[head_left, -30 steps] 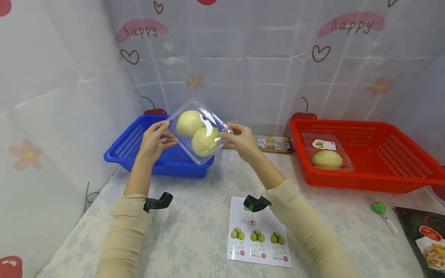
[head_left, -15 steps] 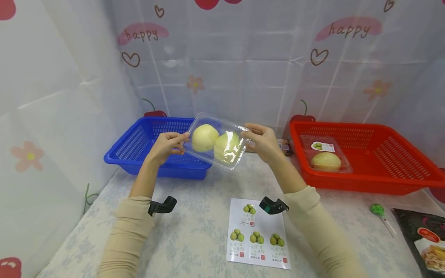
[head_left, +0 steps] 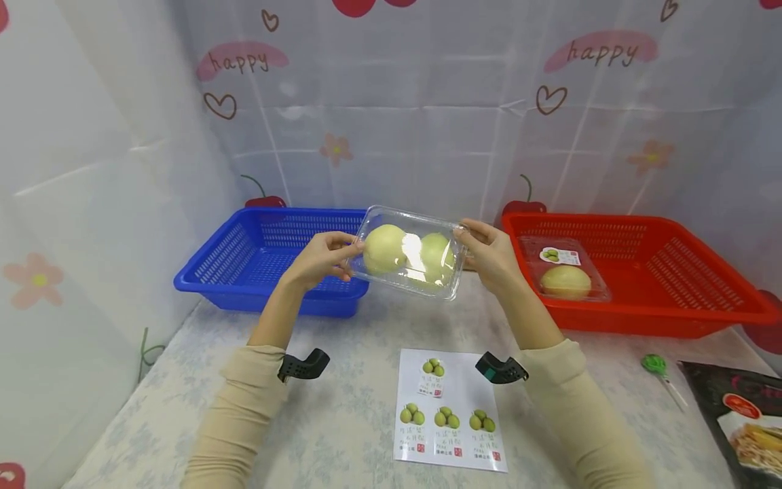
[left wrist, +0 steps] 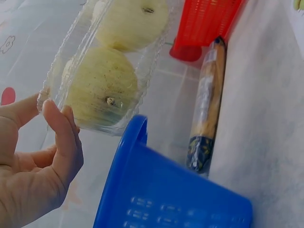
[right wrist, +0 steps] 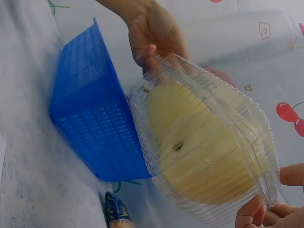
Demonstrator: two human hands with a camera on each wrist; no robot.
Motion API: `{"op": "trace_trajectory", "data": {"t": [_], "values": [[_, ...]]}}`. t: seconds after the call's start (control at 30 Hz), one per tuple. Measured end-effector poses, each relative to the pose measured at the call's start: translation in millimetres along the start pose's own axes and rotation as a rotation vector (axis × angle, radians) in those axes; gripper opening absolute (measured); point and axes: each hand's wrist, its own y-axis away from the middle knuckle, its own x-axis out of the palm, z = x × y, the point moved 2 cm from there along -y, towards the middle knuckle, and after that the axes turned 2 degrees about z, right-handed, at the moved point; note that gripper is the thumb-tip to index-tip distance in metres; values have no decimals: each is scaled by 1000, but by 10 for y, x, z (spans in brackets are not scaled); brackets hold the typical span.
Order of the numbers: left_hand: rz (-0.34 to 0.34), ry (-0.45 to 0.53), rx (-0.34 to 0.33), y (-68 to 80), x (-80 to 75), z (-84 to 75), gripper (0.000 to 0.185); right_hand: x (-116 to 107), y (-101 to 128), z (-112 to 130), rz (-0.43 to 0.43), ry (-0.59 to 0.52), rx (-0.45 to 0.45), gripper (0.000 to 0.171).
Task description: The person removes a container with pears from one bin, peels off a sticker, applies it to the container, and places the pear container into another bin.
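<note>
A pale floral surface [head_left: 342,421] lies inside walls of white sheeting printed with cherries, hearts and the word "happy". Nearest the person, below the fingers, a sticker sheet [head_left: 451,411] shows green fruit and small unreadable writing. Above it, the left hand [head_left: 322,258] and right hand [head_left: 491,255] pinch the two short ends of a clear ribbed clamshell box [head_left: 411,252], held in the air, holding two pale yellow-green pears [head_left: 385,248] side by side. Open surface lies beneath the box. Behind the left fingers sits a blue basket [head_left: 256,258]; right of the right fingers, a red basket [head_left: 672,272] holds a labelled box [head_left: 565,268].
</note>
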Motion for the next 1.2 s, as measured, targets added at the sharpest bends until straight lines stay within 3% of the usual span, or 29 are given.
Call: {"op": "trace_trajectory", "data": {"t": [0.2, 0.4, 0.5, 0.8, 0.93, 1.1, 1.2], "values": [[3, 14, -32, -32, 170, 5, 42, -139, 68, 16, -4, 77, 17, 57], [-9, 20, -57, -31, 346, -23, 42, -255, 118, 10, -18, 66, 80, 62], [-20, 0, -70, -18, 437, -49, 44, -307, 144, -7, 2, 138, 100, 64], [-53, 23, -25, 10, 668, -11, 48, -399, 263, -58, -44, 346, 80, 66], [-81, 42, -15, 28, 736, 45, 47, -431, 342, -131, -8, 439, 55, 61], [-101, 58, -21, 32, 832, 106, 51, -446, 425, -223, 51, 451, 18, 56], [-118, 10, -15, 41, 896, 128, 52, -461, 457, -245, 44, 436, 13, 54]]}}
